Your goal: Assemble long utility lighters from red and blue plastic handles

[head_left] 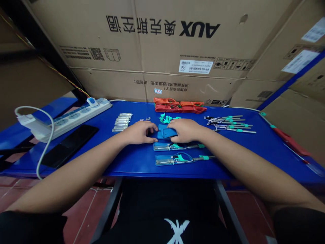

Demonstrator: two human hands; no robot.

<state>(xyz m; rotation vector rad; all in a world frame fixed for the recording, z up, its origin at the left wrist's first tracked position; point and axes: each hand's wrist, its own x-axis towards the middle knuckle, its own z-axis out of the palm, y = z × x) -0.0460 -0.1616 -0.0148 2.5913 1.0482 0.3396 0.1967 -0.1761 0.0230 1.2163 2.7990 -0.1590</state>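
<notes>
My right hand (pixel 185 130) grips a blue plastic lighter casing (pixel 169 132), its fingers over one end. Another blue casing (pixel 160 135) lies beneath and to the left of it. Close to the left end of these casings is my left hand (pixel 142 132), thumb and forefinger apart with nothing visible between them. Nearer my body lie two blue casing halves (pixel 157 160) fitted with clear fuel tanks (pixel 164 161), teal triggers (pixel 182 157), wires and metal rods. My right forearm partly covers the rods' far ends.
Behind my hands are teal triggers (pixel 166 118) and stacked red and orange casings (pixel 177 107). Clear tanks (pixel 122 122) lie left, wired metal rods (pixel 235 123) right. A power strip (pixel 83 113), black phone (pixel 69 145) and assembled red lighter (pixel 289 140) lie farther out. Cardboard (pixel 162 51) walls the back.
</notes>
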